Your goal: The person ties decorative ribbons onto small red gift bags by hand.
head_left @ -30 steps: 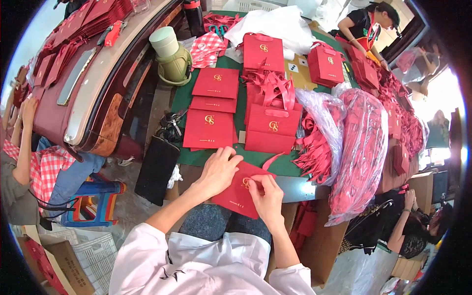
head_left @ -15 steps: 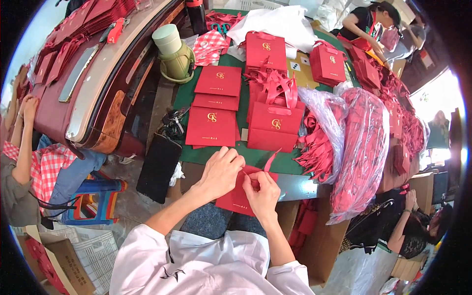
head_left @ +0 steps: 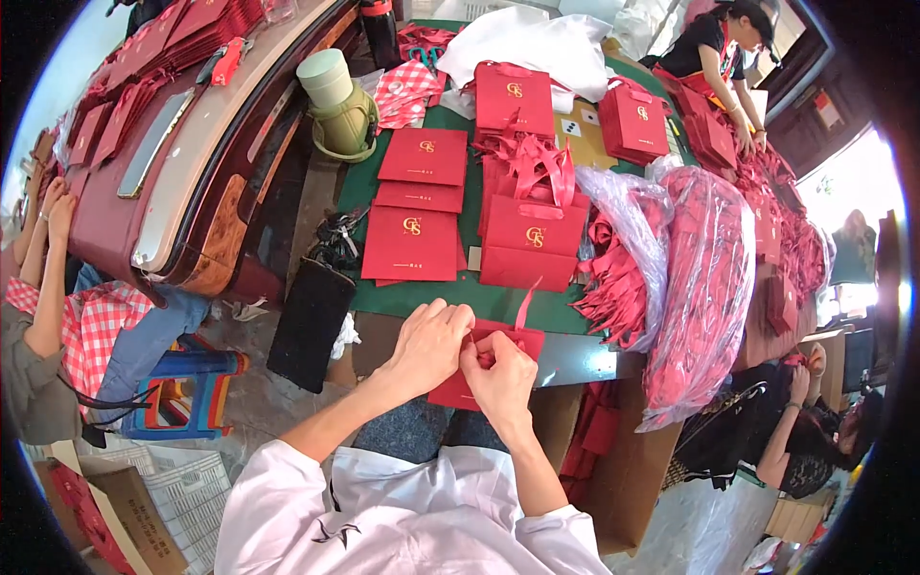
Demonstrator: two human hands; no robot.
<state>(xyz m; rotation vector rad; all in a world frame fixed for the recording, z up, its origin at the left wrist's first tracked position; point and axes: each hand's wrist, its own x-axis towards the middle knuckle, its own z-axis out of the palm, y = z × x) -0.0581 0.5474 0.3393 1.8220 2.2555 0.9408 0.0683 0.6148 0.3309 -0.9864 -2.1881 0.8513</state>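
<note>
Over my lap, at the table's near edge, I have a small red paper gift bag (head_left: 450, 391) between my hands. My left hand (head_left: 429, 343) is closed, its fingertips pinching at the bag's upper edge. Close beside it, my right hand (head_left: 500, 376) is closed with curled fingers on the bag's front; a bit of red shows between them. A red ribbon (head_left: 525, 309) sticks up from the bag's top. The exact spot where the fingertips meet is hidden.
Flat red bags (head_left: 410, 247) and ribboned bags (head_left: 533, 244) lie on the green tabletop (head_left: 383, 299). Right of them are plastic-wrapped red ribbons (head_left: 700, 297). A black pouch (head_left: 309, 326) and green cup (head_left: 331, 86) are left. A co-worker (head_left: 714, 57) works far right.
My right hand has turned and shifted slightly left, closing further over the bag. The bag has tilted and sits a little higher. The far-right co-worker's hands have moved to the red pile.
</note>
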